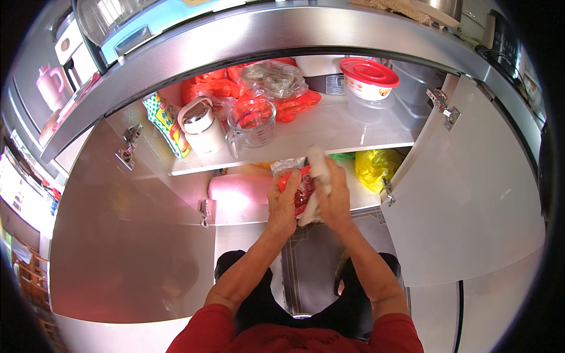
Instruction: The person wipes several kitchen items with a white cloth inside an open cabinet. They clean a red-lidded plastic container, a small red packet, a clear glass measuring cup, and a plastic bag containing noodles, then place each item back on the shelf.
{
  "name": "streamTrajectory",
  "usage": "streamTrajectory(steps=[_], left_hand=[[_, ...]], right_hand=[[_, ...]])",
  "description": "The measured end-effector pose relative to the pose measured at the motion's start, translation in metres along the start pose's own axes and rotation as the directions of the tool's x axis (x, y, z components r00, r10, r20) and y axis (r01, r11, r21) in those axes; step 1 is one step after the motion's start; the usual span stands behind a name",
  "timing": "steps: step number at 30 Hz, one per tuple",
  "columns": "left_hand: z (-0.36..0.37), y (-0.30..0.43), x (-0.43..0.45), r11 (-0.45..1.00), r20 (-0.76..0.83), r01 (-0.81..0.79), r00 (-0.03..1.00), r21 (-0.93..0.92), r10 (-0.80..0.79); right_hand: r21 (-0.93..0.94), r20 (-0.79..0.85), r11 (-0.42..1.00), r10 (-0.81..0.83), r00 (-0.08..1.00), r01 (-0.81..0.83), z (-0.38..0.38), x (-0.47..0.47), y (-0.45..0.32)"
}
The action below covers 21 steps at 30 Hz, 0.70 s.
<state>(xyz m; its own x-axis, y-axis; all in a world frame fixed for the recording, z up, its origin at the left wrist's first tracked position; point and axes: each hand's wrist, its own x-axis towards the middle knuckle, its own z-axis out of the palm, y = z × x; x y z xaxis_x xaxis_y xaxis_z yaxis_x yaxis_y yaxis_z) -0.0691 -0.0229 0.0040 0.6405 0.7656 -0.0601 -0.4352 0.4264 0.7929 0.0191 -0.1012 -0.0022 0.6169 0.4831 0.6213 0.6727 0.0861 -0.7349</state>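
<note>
My left hand [281,204] grips a red plastic packet [303,194] with a clear window, its contents dark red. A whitish cloth [318,165] is in my right hand [336,196], pressed near the packet's right side and blurred by motion. Part of the cloth hangs below the packet. Both hands are in front of the lower shelf [240,215] of an open cabinet. Just behind them lies a silvery packet [288,165], partly covered by my left hand.
Open doors stand left [132,229] and right [468,189]. The upper shelf [326,128] holds a glass measuring jug [252,128], a white flask [204,128], a red-lidded tub [370,79] and red bags [212,86]. Below are a pink roll [240,187] and yellow bag [376,170].
</note>
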Motion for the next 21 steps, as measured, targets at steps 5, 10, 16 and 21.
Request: streamTrajectory(steps=[5, 10, 16, 21], left_hand=[[0.010, 0.008, -0.010, 0.992, 0.074, 0.018, 0.997, -0.121, -0.009], [-0.001, -0.014, 0.004, 0.993, -0.073, 0.004, 0.997, -0.121, -0.013], [-0.012, -0.012, 0.008, 0.969, -0.193, -0.188, 0.957, 0.159, 0.218], [-0.023, -0.008, 0.016, 0.933, -0.230, -0.284, 0.914, 0.220, 0.333]], right_hand=[[0.809, 0.473, 0.132, 0.432, 0.768, -0.572, -0.015, 0.008, 0.039], [0.748, 0.594, 0.067, 0.376, 0.711, -0.660, -0.010, 0.007, 0.004], [0.611, 0.577, 0.331, 0.436, 0.691, -0.719, -0.005, -0.001, -0.014], [0.426, 0.652, 0.494, 0.414, 0.636, -0.758, -0.010, -0.009, -0.017]])
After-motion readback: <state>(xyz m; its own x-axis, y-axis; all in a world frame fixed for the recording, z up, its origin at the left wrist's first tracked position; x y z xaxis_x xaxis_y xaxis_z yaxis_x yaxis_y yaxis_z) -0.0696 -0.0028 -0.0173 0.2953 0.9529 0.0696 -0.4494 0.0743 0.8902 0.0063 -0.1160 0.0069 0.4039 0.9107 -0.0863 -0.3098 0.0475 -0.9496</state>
